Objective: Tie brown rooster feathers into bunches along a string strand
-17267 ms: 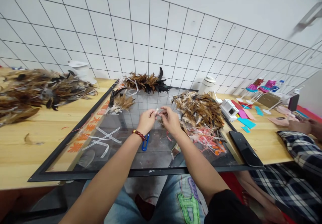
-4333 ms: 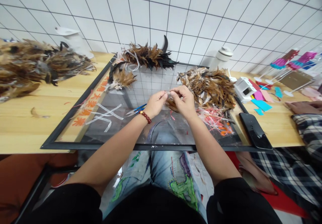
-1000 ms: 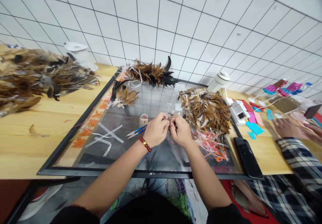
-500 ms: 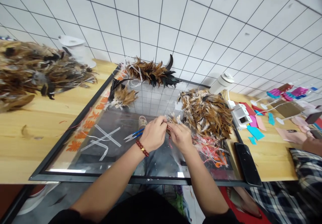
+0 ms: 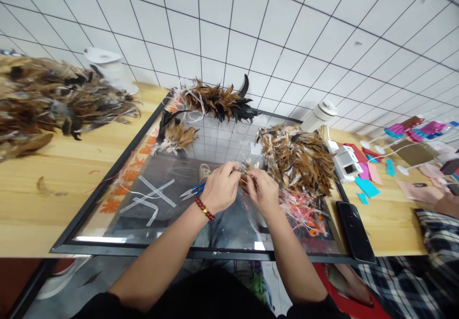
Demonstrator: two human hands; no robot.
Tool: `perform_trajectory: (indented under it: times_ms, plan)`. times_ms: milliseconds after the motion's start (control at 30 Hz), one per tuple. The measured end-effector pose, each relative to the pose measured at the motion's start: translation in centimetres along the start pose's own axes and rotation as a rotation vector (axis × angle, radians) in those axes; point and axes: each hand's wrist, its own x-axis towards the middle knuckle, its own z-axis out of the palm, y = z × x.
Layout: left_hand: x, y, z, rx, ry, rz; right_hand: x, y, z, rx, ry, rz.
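Observation:
My left hand (image 5: 223,188), wearing a beaded bracelet, is closed with its fingertips pinched together. Opposite it, my right hand (image 5: 263,191) pinches one end of a thin red string (image 5: 244,181) that runs across the small gap to my left fingers. A few pale feathers (image 5: 250,165) show just beyond the fingertips; whether my left hand grips them too is hidden. Blue-handled thread snips (image 5: 193,191) stick out on the left side of my left hand, blades pointing left. A heap of brown feathers (image 5: 296,159) lies beside my right hand, with tangled red and white strings (image 5: 303,209) below it.
The black-framed glass board (image 5: 161,250) bears a feather strip (image 5: 218,100), a small feather bunch (image 5: 175,135) and clear strips (image 5: 148,197). More feathers (image 5: 53,101) and a white spool (image 5: 111,70) are left. A phone (image 5: 355,230), white bottle (image 5: 320,115) and co-worker's plaid sleeve (image 5: 439,233) are right.
My hands have parted slightly, my right hand shifting to the right, and the red string now shows between them. The whole view has also shifted a little.

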Motion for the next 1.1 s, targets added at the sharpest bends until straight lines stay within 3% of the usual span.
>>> perform_trajectory:
  times_ms: [200, 367, 567, 933, 1100]
  plan:
    - [-0.02, 0.07, 0.21, 0.029, -0.034, 0.014, -0.31, 0.37, 0.32, -0.1, -0.077, -0.142]
    - [0.1, 0.11, 0.03, 0.026, -0.069, 0.042, -0.31, 0.21, 0.53, -0.102, -0.128, -0.076]
    - [0.13, 0.09, -0.03, -0.118, -0.016, 0.009, -0.18, -0.01, 0.32, 0.016, -0.072, 0.028]
    - [-0.03, -0.14, 0.53, -0.052, -0.038, 0.063, -0.3, 0.3, 0.54, -0.12, -0.101, -0.116]
    - [0.1, 0.17, -0.01, -0.175, -0.016, 0.001, -0.03, -0.11, 0.4, -0.128, -0.106, -0.052]
